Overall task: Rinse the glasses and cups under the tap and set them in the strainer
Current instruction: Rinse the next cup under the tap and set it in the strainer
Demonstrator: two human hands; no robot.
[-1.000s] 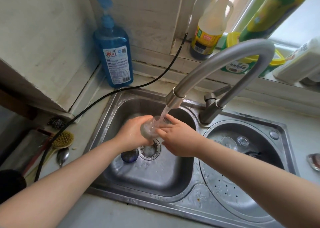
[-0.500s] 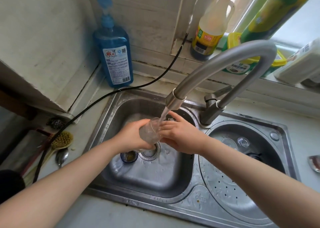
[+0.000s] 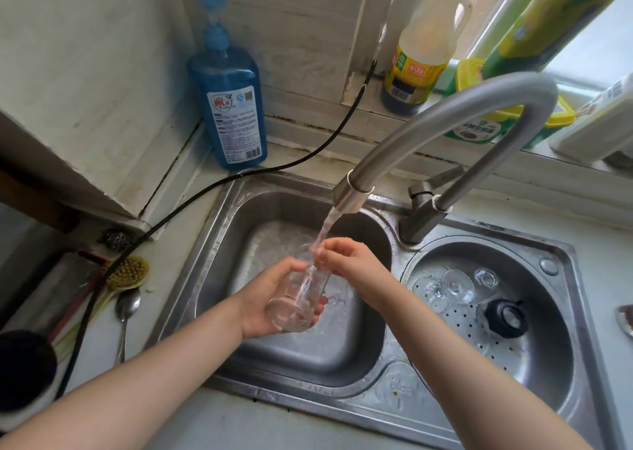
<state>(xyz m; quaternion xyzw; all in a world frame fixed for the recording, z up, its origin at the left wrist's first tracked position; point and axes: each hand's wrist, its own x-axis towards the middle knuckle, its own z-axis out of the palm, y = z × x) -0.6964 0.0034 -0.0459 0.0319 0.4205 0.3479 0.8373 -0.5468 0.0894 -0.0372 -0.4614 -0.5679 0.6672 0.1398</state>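
A clear drinking glass (image 3: 298,299) is tilted under the running tap (image 3: 349,198), its base toward me, over the left sink basin (image 3: 308,357). My left hand (image 3: 270,299) grips it from the left and below. My right hand (image 3: 349,261) pinches the glass's rim where the water stream lands. In the round strainer (image 3: 534,374) on the right lie upturned clear glasses (image 3: 457,287) and a dark round lid (image 3: 507,317).
A blue soap dispenser (image 3: 229,107) stands behind the sink's left corner. Bottles (image 3: 421,48) line the window sill. A black cable (image 3: 191,199) crosses the counter. A brush (image 3: 128,273) and a spoon (image 3: 126,307) lie at the left.
The glass has come lower and nearer to me and tilted with its base toward me. My right hand has shifted from its side to its rim. The small dark cup by the drain is hidden.
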